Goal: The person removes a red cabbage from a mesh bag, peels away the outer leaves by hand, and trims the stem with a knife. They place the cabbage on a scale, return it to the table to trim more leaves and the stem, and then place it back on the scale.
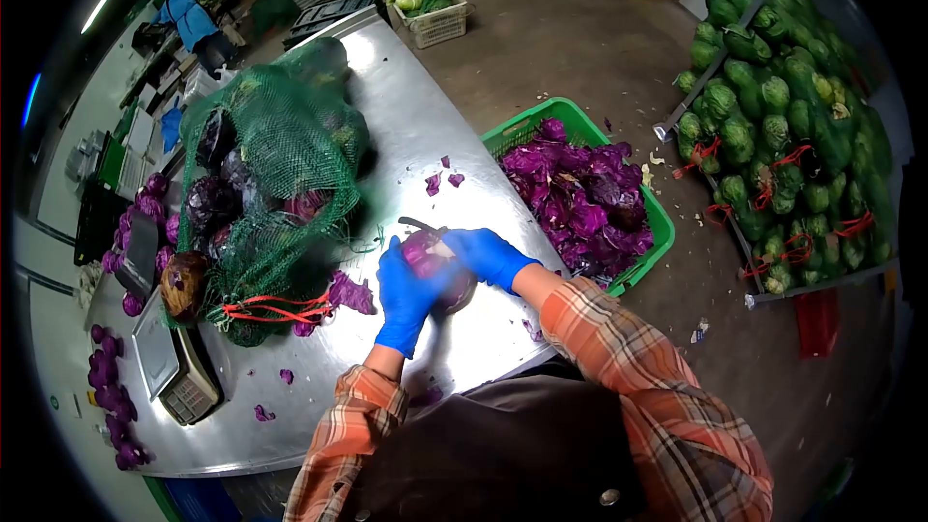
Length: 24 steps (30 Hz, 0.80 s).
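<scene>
A red cabbage [452,292], blurred by motion, is held just above the steel table in front of me. My left hand [406,290], in a blue glove, grips its near left side. At its upper right is my right hand [486,256], also blue-gloved, with the fingers closed. A thin, dark, curved blade-like tool [418,223] sticks out leftward from the right fingers, over the top of the cabbage; its handle is hidden. Loose purple leaves [350,294] lie left of my left hand.
A green mesh sack [280,150] of red cabbages with orange ties fills the table's left half. Beyond it are a scale [186,389] and more cabbages [108,382]. A green crate [661,229] of purple leaves stands right. Bagged green vegetables [773,126] are stacked farther right. A person [190,14] stands far back.
</scene>
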Each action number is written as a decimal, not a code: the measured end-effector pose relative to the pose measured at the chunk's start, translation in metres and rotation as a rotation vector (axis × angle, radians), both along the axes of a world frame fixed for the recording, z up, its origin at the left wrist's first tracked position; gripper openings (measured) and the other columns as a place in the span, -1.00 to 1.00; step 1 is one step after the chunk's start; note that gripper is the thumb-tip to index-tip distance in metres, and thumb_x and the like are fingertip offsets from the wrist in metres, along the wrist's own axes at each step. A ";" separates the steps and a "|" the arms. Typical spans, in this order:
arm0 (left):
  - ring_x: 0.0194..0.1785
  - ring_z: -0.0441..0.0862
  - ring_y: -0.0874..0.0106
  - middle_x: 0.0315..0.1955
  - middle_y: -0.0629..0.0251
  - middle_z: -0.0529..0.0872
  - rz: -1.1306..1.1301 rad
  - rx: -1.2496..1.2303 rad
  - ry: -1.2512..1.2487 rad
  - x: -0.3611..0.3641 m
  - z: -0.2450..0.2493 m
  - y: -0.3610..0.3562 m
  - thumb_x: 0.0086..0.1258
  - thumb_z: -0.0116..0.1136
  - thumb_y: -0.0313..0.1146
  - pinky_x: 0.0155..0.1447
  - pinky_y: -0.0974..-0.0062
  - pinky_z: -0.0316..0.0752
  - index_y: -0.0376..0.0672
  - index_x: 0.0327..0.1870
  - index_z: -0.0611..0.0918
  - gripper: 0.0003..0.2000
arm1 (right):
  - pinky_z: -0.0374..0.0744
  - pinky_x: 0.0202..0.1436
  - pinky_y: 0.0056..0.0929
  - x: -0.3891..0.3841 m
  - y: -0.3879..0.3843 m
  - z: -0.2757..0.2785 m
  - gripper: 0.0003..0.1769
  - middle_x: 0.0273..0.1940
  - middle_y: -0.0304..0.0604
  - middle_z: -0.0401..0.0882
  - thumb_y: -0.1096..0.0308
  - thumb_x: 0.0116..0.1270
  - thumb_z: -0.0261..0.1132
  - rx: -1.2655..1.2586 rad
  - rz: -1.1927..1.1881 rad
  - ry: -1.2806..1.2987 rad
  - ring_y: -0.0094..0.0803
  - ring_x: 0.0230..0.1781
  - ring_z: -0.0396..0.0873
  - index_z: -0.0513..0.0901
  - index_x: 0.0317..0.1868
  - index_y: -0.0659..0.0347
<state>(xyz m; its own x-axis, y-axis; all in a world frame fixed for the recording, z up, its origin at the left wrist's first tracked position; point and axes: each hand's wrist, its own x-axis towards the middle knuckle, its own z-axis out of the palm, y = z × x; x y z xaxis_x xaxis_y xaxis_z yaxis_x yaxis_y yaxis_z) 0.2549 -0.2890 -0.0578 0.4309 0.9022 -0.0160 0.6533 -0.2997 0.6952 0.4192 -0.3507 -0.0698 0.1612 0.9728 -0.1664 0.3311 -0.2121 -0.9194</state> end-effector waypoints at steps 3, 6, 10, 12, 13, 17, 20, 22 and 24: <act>0.06 0.63 0.08 0.05 -0.14 0.59 0.004 -0.033 0.059 0.008 0.016 -0.004 -0.16 0.55 0.15 0.11 0.24 0.56 -0.47 0.29 0.34 0.06 | 0.56 -0.42 -0.41 0.000 -0.001 -0.018 -0.47 -0.25 -0.01 0.69 -0.11 0.44 0.03 -0.035 -0.098 0.066 -0.30 -0.48 0.61 0.68 -0.01 0.17; 0.02 0.65 0.08 0.02 -0.12 0.60 -0.001 0.152 0.083 0.006 -0.007 -0.004 -0.19 0.55 0.17 0.11 0.24 0.56 -0.45 0.29 0.35 0.08 | 0.49 -0.58 -0.45 -0.005 -0.010 -0.018 -0.46 -0.28 -0.03 0.68 -0.14 0.43 0.05 0.007 -0.145 0.110 -0.36 -0.60 0.54 0.69 0.00 0.14; -0.02 0.65 0.10 -0.08 -0.08 0.63 -0.014 0.252 0.164 -0.001 -0.015 0.001 -0.25 0.56 0.20 0.07 0.23 0.57 -0.45 0.27 0.38 0.10 | 0.50 -0.56 -0.44 -0.020 -0.002 -0.033 -0.44 -0.37 -0.04 0.65 -0.13 0.46 0.01 -0.055 -0.139 0.108 -0.37 -0.62 0.52 0.68 -0.05 0.20; -0.02 0.65 0.08 -0.08 -0.10 0.64 -0.022 0.222 0.138 -0.014 -0.005 0.006 -0.24 0.57 0.14 0.07 0.23 0.56 -0.46 0.22 0.43 0.03 | 0.51 -0.55 -0.43 -0.023 0.003 -0.022 -0.41 -0.40 -0.03 0.64 -0.11 0.48 -0.02 -0.197 -0.223 0.220 -0.36 -0.62 0.52 0.67 -0.11 0.28; -0.02 0.65 0.08 -0.08 -0.11 0.64 -0.036 0.236 0.092 -0.025 -0.006 0.005 -0.25 0.58 0.11 0.08 0.23 0.55 -0.47 0.20 0.44 0.01 | 0.52 -0.55 -0.43 -0.023 0.008 -0.020 -0.40 -0.40 -0.03 0.64 -0.10 0.49 -0.05 -0.274 -0.268 0.279 -0.35 -0.62 0.52 0.65 -0.15 0.32; 0.23 0.45 0.08 0.18 -0.10 0.43 0.042 0.004 -0.203 -0.065 -0.028 0.004 -0.12 0.57 -0.02 0.30 0.23 0.39 -0.41 0.33 0.29 0.01 | 0.44 -0.67 -0.49 -0.023 0.012 -0.012 -0.48 -0.28 -0.06 0.65 -0.09 0.49 -0.02 -0.235 -0.140 0.523 -0.48 -0.70 0.37 0.59 0.12 0.13; 0.27 0.41 0.15 0.23 -0.04 0.38 -0.006 -0.114 -0.331 -0.078 -0.028 0.008 -0.10 0.59 -0.05 0.35 0.28 0.36 -0.36 0.40 0.20 0.06 | 0.41 -0.70 -0.57 -0.037 0.003 0.026 -0.32 -0.21 -0.08 0.60 -0.10 0.34 0.22 -0.179 -0.056 0.377 -0.54 -0.68 0.42 0.38 0.35 0.07; 0.31 0.39 0.17 0.26 0.00 0.35 -0.160 -0.124 -0.397 -0.087 -0.033 0.008 -0.11 0.61 -0.10 0.38 0.27 0.33 -0.29 0.44 0.16 0.09 | 0.39 -0.70 -0.60 -0.052 0.007 0.014 -0.35 -0.38 -0.16 0.56 0.00 0.28 0.34 -0.161 -0.091 0.390 -0.59 -0.68 0.41 0.42 0.29 0.11; 0.34 0.36 0.18 0.30 0.03 0.32 -0.151 -0.169 -0.464 -0.092 -0.029 0.004 -0.10 0.60 -0.12 0.41 0.26 0.29 -0.25 0.45 0.16 0.08 | 0.45 -0.65 -0.56 -0.056 0.013 0.001 -0.39 -0.29 -0.10 0.59 0.01 0.29 0.32 -0.158 -0.109 0.373 -0.51 -0.64 0.47 0.43 0.25 0.11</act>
<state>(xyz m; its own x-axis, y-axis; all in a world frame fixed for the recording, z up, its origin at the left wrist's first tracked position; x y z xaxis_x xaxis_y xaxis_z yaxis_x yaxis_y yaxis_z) 0.1632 -0.2854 -0.0872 0.5526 0.8307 0.0674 0.2224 -0.2248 0.9487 0.3634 -0.3376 -0.0688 0.1626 0.9112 -0.3785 -0.0511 -0.3753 -0.9255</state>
